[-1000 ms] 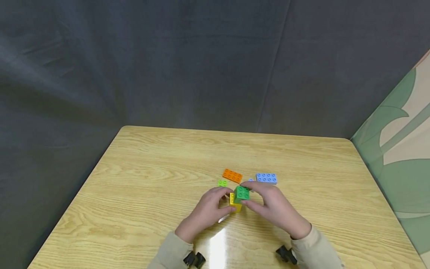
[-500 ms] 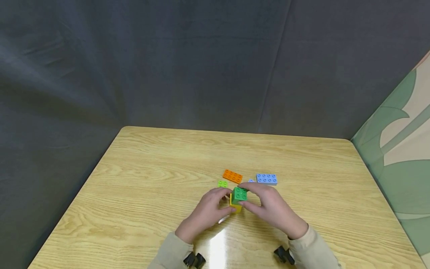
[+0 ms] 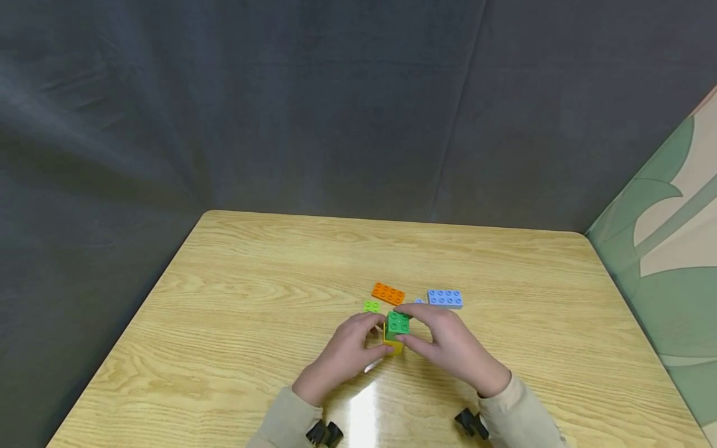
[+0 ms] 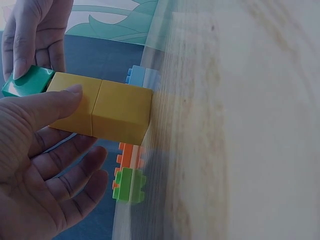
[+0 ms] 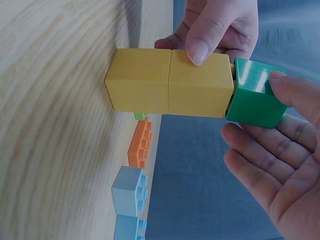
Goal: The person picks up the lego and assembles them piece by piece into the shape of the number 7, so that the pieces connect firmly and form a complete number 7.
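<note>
Two yellow toy building bricks stand stacked on the wooden table (image 3: 252, 267), an upper yellow brick (image 5: 200, 85) and a lower yellow brick (image 5: 139, 82). My left hand (image 3: 348, 348) holds the upper one between thumb and fingers. On top, my right hand (image 3: 455, 342) pinches a green brick (image 3: 398, 324), its studs facing up. In the right wrist view a narrow, slightly slanted gap with yellow studs shows between the green brick and the upper yellow one. From the head view, the green brick and both hands hide most of the yellow stack.
Beyond the hands lie an orange brick (image 3: 388, 293), a lime green brick (image 3: 371, 306), a long light blue brick (image 3: 445, 297) and a smaller light blue brick (image 5: 127, 190), partly hidden in the head view. A dark curtain (image 3: 336, 112) hangs behind the table.
My right hand has moved slightly left with the green brick, which now covers the yellow studs seen a second ago. The left hand and the loose bricks stay in place.
</note>
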A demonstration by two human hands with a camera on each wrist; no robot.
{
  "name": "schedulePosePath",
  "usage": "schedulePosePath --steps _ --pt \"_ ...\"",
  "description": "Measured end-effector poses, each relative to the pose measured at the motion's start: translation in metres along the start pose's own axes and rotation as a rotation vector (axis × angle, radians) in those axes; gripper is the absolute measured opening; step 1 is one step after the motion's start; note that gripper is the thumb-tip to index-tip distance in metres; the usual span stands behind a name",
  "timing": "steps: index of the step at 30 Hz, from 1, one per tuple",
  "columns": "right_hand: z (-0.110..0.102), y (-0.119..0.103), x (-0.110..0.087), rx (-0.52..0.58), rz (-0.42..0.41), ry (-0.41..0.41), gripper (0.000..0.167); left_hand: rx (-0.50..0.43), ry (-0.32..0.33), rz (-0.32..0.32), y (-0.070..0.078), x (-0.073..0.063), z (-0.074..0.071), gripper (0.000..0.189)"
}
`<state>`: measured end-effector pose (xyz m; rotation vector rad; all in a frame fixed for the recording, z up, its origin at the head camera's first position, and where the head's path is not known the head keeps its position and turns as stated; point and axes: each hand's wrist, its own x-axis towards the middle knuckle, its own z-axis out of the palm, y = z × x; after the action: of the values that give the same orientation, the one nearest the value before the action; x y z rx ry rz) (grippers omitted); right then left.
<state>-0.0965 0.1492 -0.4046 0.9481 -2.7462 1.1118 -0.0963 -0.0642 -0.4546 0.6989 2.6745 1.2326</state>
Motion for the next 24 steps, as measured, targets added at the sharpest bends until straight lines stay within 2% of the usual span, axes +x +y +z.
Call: schedulePosePath --steps 24 --pt "-0.0012 0.0001 0.0011 -0.022 -0.023 0.0 0.036 -0.011 0.006 0.01 -0.0006 -0.0002 0.0006 0.035"
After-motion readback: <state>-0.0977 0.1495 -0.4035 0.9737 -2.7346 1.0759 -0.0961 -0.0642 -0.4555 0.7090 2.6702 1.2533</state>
